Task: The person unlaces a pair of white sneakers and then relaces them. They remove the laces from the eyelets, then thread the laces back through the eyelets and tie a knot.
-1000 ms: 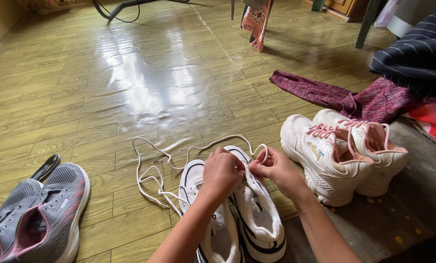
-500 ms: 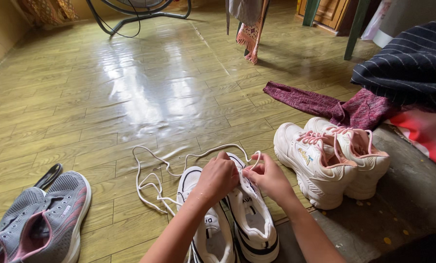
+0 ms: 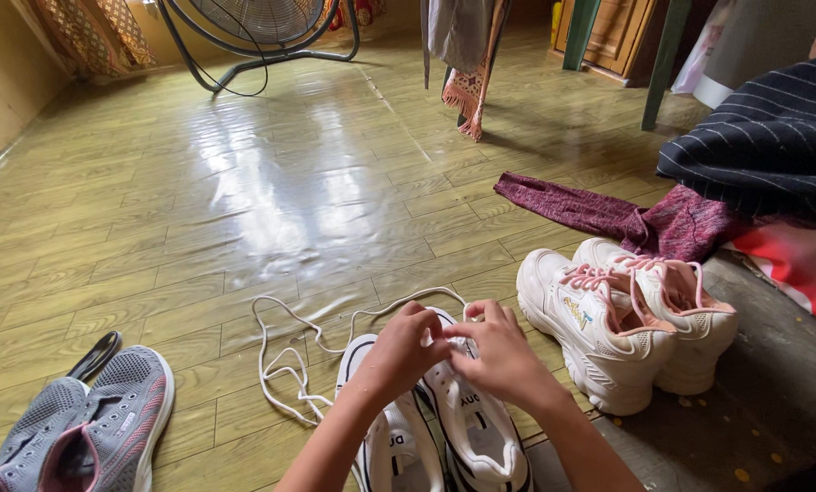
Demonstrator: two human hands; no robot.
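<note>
A pair of white sneakers with black trim [image 3: 467, 428] stands on the floor right in front of me. My left hand [image 3: 403, 349] and my right hand [image 3: 497, 355] meet over the toe end of the right-hand sneaker, both pinching its white shoelace [image 3: 285, 364]. The loose lace trails in loops over the floor to the left of the shoes. Where the fingers meet the eyelets is hidden by my hands.
Grey and pink sneakers [image 3: 89, 428] lie at the lower left beside a black strap. White and pink chunky sneakers [image 3: 622, 314] stand to the right on a grey mat. A maroon garment [image 3: 608, 211], striped dark cloth, a fan base [image 3: 253, 36] and furniture legs lie beyond.
My hands have drawn closer together over the sneaker's toe end, and the lace loop by my right hand has shrunk. The camera view has tilted up a little.
</note>
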